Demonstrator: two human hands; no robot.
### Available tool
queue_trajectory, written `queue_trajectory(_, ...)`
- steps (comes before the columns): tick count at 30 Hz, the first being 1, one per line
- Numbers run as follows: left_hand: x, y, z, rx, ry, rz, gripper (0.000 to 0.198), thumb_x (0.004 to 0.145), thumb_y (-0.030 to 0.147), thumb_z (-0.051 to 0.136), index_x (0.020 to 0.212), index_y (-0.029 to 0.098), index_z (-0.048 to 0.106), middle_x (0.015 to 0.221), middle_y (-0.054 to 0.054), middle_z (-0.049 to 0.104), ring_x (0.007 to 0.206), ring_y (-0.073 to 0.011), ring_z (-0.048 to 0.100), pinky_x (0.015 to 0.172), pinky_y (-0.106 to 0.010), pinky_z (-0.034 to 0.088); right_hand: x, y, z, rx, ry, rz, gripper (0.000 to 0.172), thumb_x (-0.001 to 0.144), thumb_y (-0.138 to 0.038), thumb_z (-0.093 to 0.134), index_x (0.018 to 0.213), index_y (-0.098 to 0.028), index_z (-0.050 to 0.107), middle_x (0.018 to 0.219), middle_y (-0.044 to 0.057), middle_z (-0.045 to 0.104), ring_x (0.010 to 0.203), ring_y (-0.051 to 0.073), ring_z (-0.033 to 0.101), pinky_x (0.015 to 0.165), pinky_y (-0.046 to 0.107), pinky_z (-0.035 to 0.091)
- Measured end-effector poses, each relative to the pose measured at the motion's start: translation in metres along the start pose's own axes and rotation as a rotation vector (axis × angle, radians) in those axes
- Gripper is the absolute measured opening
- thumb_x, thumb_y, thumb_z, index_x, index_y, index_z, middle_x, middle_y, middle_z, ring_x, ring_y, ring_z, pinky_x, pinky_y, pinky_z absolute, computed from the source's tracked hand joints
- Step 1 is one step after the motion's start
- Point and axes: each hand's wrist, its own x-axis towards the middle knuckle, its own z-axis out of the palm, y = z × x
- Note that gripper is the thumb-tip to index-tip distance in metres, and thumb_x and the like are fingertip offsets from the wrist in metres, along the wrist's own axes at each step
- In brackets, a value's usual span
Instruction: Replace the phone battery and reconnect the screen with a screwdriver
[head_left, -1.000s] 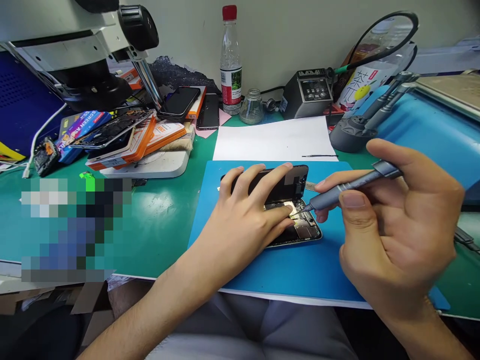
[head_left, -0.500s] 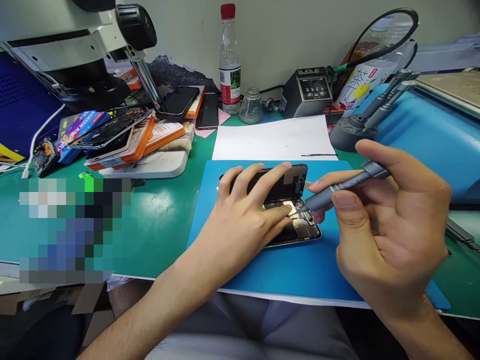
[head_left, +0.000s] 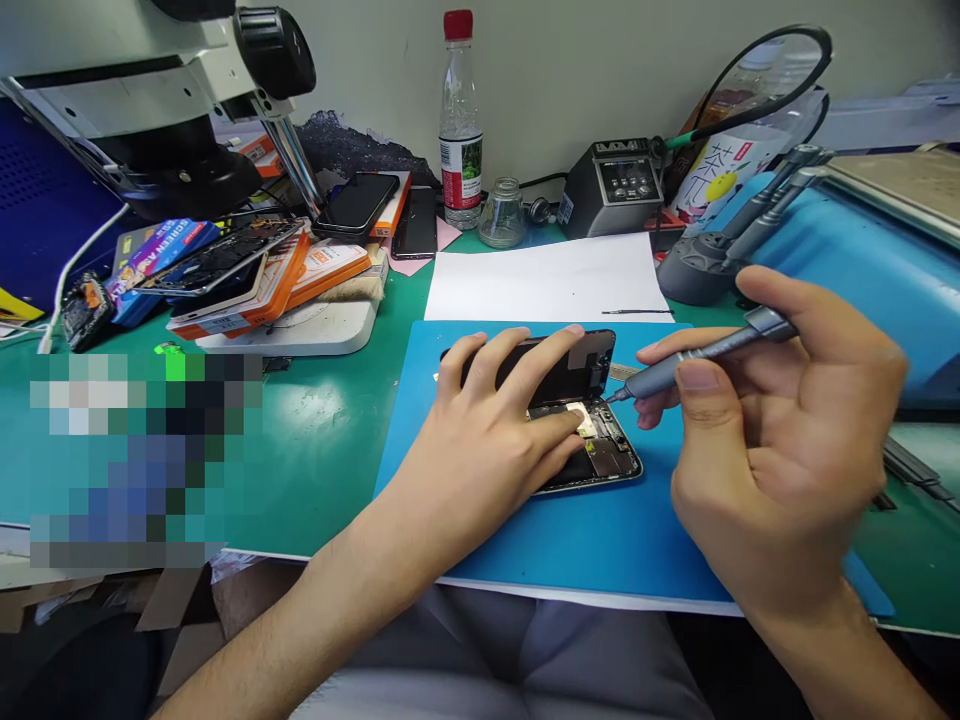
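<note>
slim metal screwdriver (head_left: 694, 357), glossy opened phone (head_left: 577, 420)

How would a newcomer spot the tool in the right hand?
On the blue mat lies an opened phone, pressed down by the left hand. Beside it the right hand holds a slim grey screwdriver, tip toward the phone. Unlike the two drivers slanting in the grey stand behind, it is hand-held.

A water bottle (head_left: 460, 120) (red cap) stands at twelve o'clock, a small glass jar (head_left: 503, 213) just beside it. A soldering station (head_left: 613, 187) sits at one o'clock, a microscope (head_left: 150, 90) at ten, orange boxes (head_left: 334, 268) stacked below it.
</note>
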Motion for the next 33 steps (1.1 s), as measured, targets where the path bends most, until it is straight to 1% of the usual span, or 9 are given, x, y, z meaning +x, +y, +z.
queue_trajectory(2,0.0003,-0.0001,-0.0003,-0.011,-0.004,0.0,0.025,0.107,0.038,0.059,0.118,0.034,0.082,0.172,-0.004,0.043,0.15,-0.0348,0.043,0.124,-0.06,0.031,-0.0006,0.004,0.0006,-0.068,-0.016,0.001,0.056,0.102,-0.023,0.063,0.155,-0.035,0.049,0.113,0.006,0.072,0.08,0.021,0.072,0.074,0.044,0.069)
queue_trajectory(6,0.0002,-0.0009,0.0002,-0.015,-0.009,-0.005,0.025,0.108,0.039,0.059,0.117,0.034,0.081,0.173,-0.003,0.042,0.152,-0.0343,0.042,0.125,-0.06,0.029,-0.0021,0.0067,0.0032,-0.166,-0.082,-0.053,0.061,0.101,-0.019,0.062,0.158,-0.034,0.045,0.137,0.01,0.071,0.1,0.024,0.078,0.089,0.048,0.069)
queue_trajectory(8,-0.0001,-0.0014,0.0004,-0.009,-0.007,-0.001,0.025,0.107,0.04,0.059,0.118,0.035,0.081,0.174,-0.002,0.041,0.152,-0.0343,0.041,0.126,-0.06,0.028,-0.0023,0.0065,0.0047,-0.186,-0.103,-0.066,0.062,0.102,-0.019,0.061,0.159,-0.033,0.045,0.138,0.01,0.071,0.105,0.026,0.078,0.091,0.048,0.068)
queue_trajectory(15,-0.0011,-0.0007,0.0007,-0.007,-0.005,0.005,0.024,0.107,0.04,0.061,0.119,0.034,0.081,0.174,-0.002,0.041,0.153,-0.0339,0.041,0.126,-0.061,0.029,-0.0012,0.0086,0.0062,-0.201,-0.139,-0.01,0.058,0.103,-0.024,0.06,0.159,-0.035,0.047,0.128,0.008,0.075,0.1,0.028,0.078,0.086,0.047,0.067)
queue_trajectory(22,-0.0003,-0.0007,0.0015,-0.007,-0.002,0.003,0.023,0.106,0.039,0.062,0.118,0.034,0.081,0.173,-0.002,0.042,0.152,-0.034,0.042,0.126,-0.061,0.029,-0.0004,0.0051,0.0069,-0.197,-0.156,0.018,0.053,0.106,-0.025,0.057,0.158,-0.03,0.047,0.134,0.01,0.073,0.102,0.026,0.077,0.086,0.045,0.065)
queue_trajectory(26,0.0003,-0.0006,0.0021,-0.003,-0.007,0.003,0.023,0.106,0.039,0.062,0.119,0.035,0.08,0.174,-0.001,0.041,0.153,-0.0335,0.042,0.126,-0.06,0.028,-0.0009,0.0018,0.0066,-0.2,-0.169,0.056,0.051,0.107,-0.027,0.056,0.157,-0.027,0.048,0.132,0.01,0.074,0.104,0.027,0.077,0.089,0.045,0.064)
queue_trajectory(29,0.0001,-0.001,0.0019,-0.005,-0.005,-0.001,0.023,0.107,0.04,0.061,0.118,0.035,0.081,0.174,-0.001,0.041,0.153,-0.0334,0.042,0.126,-0.059,0.028,-0.0006,0.0018,0.005,-0.171,-0.136,0.029,0.052,0.105,-0.025,0.058,0.156,-0.027,0.049,0.12,0.009,0.075,0.098,0.026,0.077,0.087,0.045,0.065)
queue_trajectory(31,0.0,-0.0014,0.0016,-0.004,-0.004,-0.001,0.025,0.107,0.041,0.059,0.117,0.035,0.081,0.174,-0.001,0.041,0.152,-0.0336,0.042,0.126,-0.059,0.028,0.0005,0.0017,0.0037,-0.105,-0.091,-0.005,0.055,0.103,-0.022,0.06,0.157,-0.027,0.048,0.114,0.008,0.073,0.092,0.024,0.075,0.083,0.045,0.066)
queue_trajectory(33,0.0,-0.0017,0.0012,0.001,-0.005,0.002,0.026,0.108,0.042,0.058,0.117,0.034,0.081,0.174,-0.002,0.041,0.152,-0.0337,0.042,0.126,-0.059,0.028,0.002,0.0002,0.0024,-0.029,-0.047,-0.037,0.059,0.101,-0.018,0.061,0.158,-0.028,0.048,0.117,0.009,0.07,0.089,0.022,0.074,0.075,0.041,0.066)
